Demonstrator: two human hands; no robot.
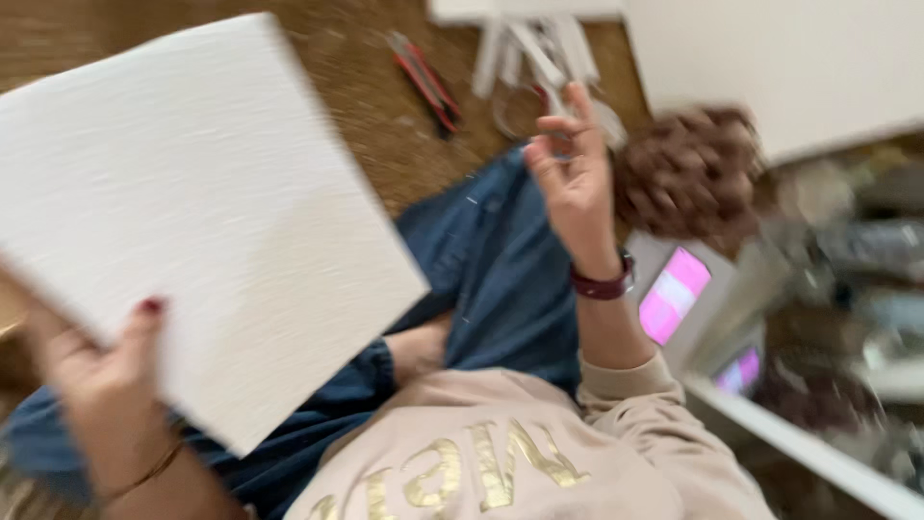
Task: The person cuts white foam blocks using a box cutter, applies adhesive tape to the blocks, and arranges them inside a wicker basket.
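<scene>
My left hand [101, 371] grips the lower left edge of a white textured canvas board [192, 212], thumb on its face; the board is raised and tilted across the left of the view. My right hand [570, 173] is lifted in front of me with fingers loosely curled and apart, holding nothing; a dark red watch sits on its wrist. Below are my blue jeans [491, 270] and beige sweatshirt with gold lettering. The picture is blurred by motion.
Red-handled pliers [423, 77] lie on the brown carpet beyond my knees, beside a pile of white wooden strips [534, 48]. A white panel [770, 67] stands at upper right. A brown curly object [688, 173] and a device with pink screens [674, 294] lie to the right.
</scene>
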